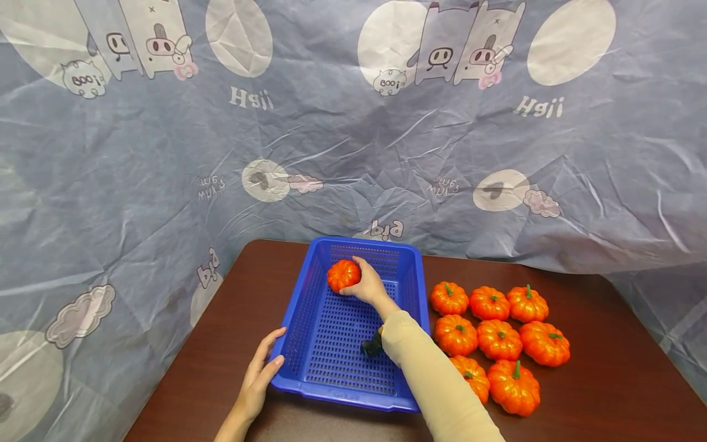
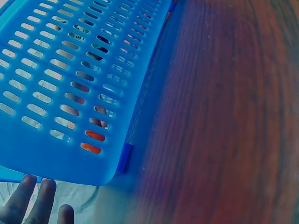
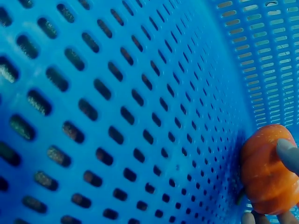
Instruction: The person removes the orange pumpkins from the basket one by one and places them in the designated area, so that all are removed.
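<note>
At the far left corner inside a blue plastic basket (image 1: 353,402), my right hand (image 1: 369,283) grips a small orange pumpkin (image 1: 342,275) between thumb and fingers. The right wrist view shows this pumpkin (image 3: 267,170) low beside the slotted wall, a thumb (image 3: 288,156) on one side and fingertips under it. My left hand (image 1: 258,376) touches the basket's near left rim with fairly straight, spread fingers and thumb. In the left wrist view, its fingers (image 2: 41,200) reach the edge of the slotted basket wall (image 2: 60,158).
Several orange pumpkins (image 1: 499,339) with green stems stand in rows right of the basket, one partly behind my right sleeve (image 1: 442,374). The brown table (image 1: 221,331) meets a grey-blue printed cloth (image 1: 342,141) behind. A dark strap piece (image 1: 371,347) shows beside the right sleeve.
</note>
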`<move>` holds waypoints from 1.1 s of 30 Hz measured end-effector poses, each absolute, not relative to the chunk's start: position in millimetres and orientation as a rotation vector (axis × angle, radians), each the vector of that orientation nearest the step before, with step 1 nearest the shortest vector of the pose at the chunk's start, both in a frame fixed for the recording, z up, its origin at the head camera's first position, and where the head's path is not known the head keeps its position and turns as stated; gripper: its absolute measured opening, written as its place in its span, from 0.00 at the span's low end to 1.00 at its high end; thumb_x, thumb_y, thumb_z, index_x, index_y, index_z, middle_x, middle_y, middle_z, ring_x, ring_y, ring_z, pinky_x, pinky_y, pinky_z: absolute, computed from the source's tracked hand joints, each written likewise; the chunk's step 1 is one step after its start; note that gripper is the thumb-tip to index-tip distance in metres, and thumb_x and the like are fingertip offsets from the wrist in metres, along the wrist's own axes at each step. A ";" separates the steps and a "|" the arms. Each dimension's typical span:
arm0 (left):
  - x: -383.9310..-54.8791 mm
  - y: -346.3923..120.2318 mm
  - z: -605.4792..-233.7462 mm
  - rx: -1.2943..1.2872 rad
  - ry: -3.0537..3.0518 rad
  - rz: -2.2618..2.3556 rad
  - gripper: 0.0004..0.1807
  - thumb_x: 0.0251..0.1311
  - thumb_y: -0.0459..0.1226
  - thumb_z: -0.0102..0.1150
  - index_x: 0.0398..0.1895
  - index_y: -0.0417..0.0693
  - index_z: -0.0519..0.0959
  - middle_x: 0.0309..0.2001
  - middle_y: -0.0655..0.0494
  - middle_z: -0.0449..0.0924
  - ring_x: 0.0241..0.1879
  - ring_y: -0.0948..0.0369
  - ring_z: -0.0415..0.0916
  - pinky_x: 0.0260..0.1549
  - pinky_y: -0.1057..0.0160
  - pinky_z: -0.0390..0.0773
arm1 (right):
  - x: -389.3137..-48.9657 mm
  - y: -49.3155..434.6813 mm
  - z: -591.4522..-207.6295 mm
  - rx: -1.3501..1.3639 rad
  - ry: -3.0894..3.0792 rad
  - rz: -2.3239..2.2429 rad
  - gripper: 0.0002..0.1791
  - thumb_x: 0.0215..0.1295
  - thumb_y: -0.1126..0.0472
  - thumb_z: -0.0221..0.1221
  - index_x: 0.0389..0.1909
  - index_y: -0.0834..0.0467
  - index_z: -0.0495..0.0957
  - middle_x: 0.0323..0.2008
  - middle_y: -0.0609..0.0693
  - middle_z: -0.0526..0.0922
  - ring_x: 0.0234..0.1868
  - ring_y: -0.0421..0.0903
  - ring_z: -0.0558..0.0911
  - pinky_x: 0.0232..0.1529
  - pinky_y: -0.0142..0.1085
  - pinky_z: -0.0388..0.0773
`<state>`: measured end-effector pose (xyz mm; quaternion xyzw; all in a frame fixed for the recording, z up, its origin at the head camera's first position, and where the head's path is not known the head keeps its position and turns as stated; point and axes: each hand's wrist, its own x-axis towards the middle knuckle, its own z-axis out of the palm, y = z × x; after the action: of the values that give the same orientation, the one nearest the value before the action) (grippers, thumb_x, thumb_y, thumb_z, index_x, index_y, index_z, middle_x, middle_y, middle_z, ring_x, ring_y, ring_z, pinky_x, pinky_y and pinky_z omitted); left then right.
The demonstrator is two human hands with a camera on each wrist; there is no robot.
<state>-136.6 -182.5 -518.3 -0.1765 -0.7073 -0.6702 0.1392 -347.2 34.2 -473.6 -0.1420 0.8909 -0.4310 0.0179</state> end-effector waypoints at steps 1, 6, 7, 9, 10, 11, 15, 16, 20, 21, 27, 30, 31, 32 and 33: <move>-136.7 -182.5 -517.7 -0.511 -2.049 -1.934 0.26 0.65 0.27 0.39 0.67 0.38 0.58 0.57 0.32 0.66 0.52 0.56 0.72 0.44 0.61 0.75 | -347.0 34.5 -473.5 -0.440 2.773 -1.334 0.48 0.40 0.63 0.74 0.65 0.62 0.62 0.60 0.62 0.68 0.59 0.59 0.69 0.59 0.51 0.64; -137.6 -182.3 -516.6 -0.563 -2.056 -1.888 0.26 0.65 0.26 0.37 0.68 0.37 0.57 0.62 0.34 0.61 0.56 0.58 0.68 0.48 0.64 0.72 | -345.6 36.2 -470.5 -0.418 2.809 -1.307 0.46 0.39 0.62 0.75 0.63 0.63 0.65 0.57 0.63 0.69 0.57 0.59 0.71 0.58 0.51 0.65; -137.8 -182.2 -516.6 -0.565 -2.059 -1.881 0.26 0.65 0.26 0.37 0.68 0.37 0.57 0.63 0.35 0.60 0.57 0.59 0.67 0.49 0.65 0.72 | -345.3 36.6 -469.8 -0.409 2.818 -1.297 0.46 0.39 0.61 0.75 0.62 0.63 0.65 0.56 0.63 0.69 0.56 0.59 0.71 0.58 0.51 0.66; -137.9 -182.2 -517.2 -0.570 -2.066 -1.869 0.26 0.65 0.26 0.37 0.68 0.38 0.57 0.64 0.36 0.59 0.59 0.60 0.65 0.51 0.66 0.69 | -345.0 37.5 -468.1 -0.389 2.836 -1.274 0.46 0.39 0.59 0.75 0.62 0.64 0.66 0.55 0.63 0.69 0.56 0.59 0.72 0.57 0.50 0.66; -138.0 -182.2 -517.7 -0.566 -2.068 -1.870 0.26 0.65 0.26 0.37 0.68 0.38 0.57 0.64 0.37 0.59 0.60 0.61 0.64 0.52 0.67 0.68 | -344.8 37.9 -467.2 -0.374 2.840 -1.260 0.46 0.39 0.58 0.75 0.62 0.64 0.66 0.55 0.63 0.69 0.55 0.58 0.72 0.57 0.50 0.66; -138.0 -182.1 -518.3 -0.566 -2.072 -1.862 0.26 0.65 0.26 0.37 0.68 0.38 0.57 0.65 0.37 0.59 0.61 0.61 0.63 0.53 0.68 0.67 | -344.6 38.3 -466.1 -0.359 2.841 -1.251 0.45 0.40 0.57 0.75 0.62 0.64 0.67 0.55 0.62 0.69 0.55 0.58 0.72 0.57 0.49 0.67; -137.3 -181.9 -519.6 -0.549 -2.078 -1.857 0.26 0.65 0.26 0.37 0.68 0.38 0.57 0.66 0.38 0.58 0.64 0.64 0.59 0.56 0.71 0.62 | -342.0 39.8 -458.8 -0.295 2.830 -1.289 0.44 0.40 0.55 0.75 0.60 0.64 0.69 0.53 0.63 0.69 0.52 0.58 0.74 0.54 0.50 0.70; -137.2 -181.9 -519.9 -0.546 -2.076 -1.860 0.26 0.65 0.26 0.37 0.68 0.38 0.58 0.66 0.39 0.58 0.64 0.64 0.58 0.56 0.72 0.61 | -341.3 39.9 -456.5 -0.273 2.820 -1.312 0.44 0.40 0.54 0.75 0.60 0.64 0.69 0.53 0.63 0.69 0.52 0.58 0.74 0.53 0.50 0.70; -136.1 -182.1 -519.9 -0.545 -2.064 -1.861 0.26 0.65 0.26 0.37 0.67 0.37 0.58 0.66 0.40 0.59 0.62 0.64 0.61 0.54 0.71 0.64 | -339.1 39.3 -446.4 -0.210 2.783 -1.393 0.43 0.41 0.53 0.74 0.60 0.62 0.69 0.53 0.62 0.70 0.52 0.58 0.73 0.52 0.50 0.71; -136.1 -182.3 -519.9 -0.547 -2.060 -1.865 0.26 0.65 0.26 0.37 0.67 0.37 0.58 0.65 0.40 0.60 0.61 0.63 0.62 0.54 0.70 0.65 | -338.6 39.3 -443.8 -0.208 2.780 -1.400 0.43 0.41 0.53 0.74 0.60 0.61 0.69 0.54 0.62 0.71 0.52 0.58 0.74 0.52 0.50 0.71; -136.2 -183.5 -520.1 -0.525 -2.067 -1.888 0.26 0.65 0.27 0.38 0.68 0.38 0.58 0.64 0.38 0.61 0.59 0.62 0.65 0.52 0.68 0.68 | -332.5 41.1 -424.0 -0.257 2.783 -1.425 0.43 0.42 0.52 0.73 0.61 0.59 0.68 0.55 0.58 0.75 0.53 0.55 0.75 0.52 0.49 0.71; -136.1 -183.8 -520.2 -0.505 -2.076 -1.903 0.26 0.66 0.27 0.38 0.68 0.40 0.58 0.63 0.38 0.62 0.58 0.61 0.67 0.51 0.67 0.69 | -328.6 44.9 -411.6 -0.299 2.772 -1.462 0.43 0.43 0.51 0.72 0.62 0.59 0.67 0.56 0.57 0.74 0.54 0.54 0.75 0.52 0.48 0.71; -136.0 -183.8 -519.9 -0.505 -2.074 -1.912 0.26 0.66 0.28 0.38 0.68 0.40 0.58 0.63 0.38 0.62 0.57 0.61 0.68 0.50 0.66 0.71 | -326.9 46.6 -407.2 -0.315 2.763 -1.480 0.43 0.44 0.51 0.72 0.62 0.58 0.67 0.56 0.57 0.74 0.54 0.54 0.74 0.52 0.48 0.71; -135.9 -183.5 -519.5 -0.514 -2.073 -1.911 0.26 0.66 0.27 0.38 0.68 0.39 0.58 0.63 0.37 0.62 0.57 0.60 0.68 0.50 0.66 0.71 | -325.4 48.5 -403.0 -0.330 2.756 -1.496 0.43 0.45 0.51 0.72 0.63 0.58 0.66 0.56 0.57 0.74 0.54 0.54 0.74 0.52 0.48 0.72; -135.8 -183.4 -519.3 -0.516 -2.073 -1.909 0.26 0.66 0.27 0.38 0.68 0.39 0.58 0.64 0.37 0.61 0.58 0.61 0.67 0.51 0.67 0.70 | -323.6 50.7 -398.6 -0.339 2.745 -1.516 0.43 0.45 0.51 0.71 0.63 0.58 0.66 0.56 0.57 0.73 0.54 0.54 0.74 0.52 0.48 0.72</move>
<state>-135.8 -183.4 -519.3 -0.1785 -0.7167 -0.6599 0.1379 -323.6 50.7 -398.6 -0.1075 0.8703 -0.4805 -0.0064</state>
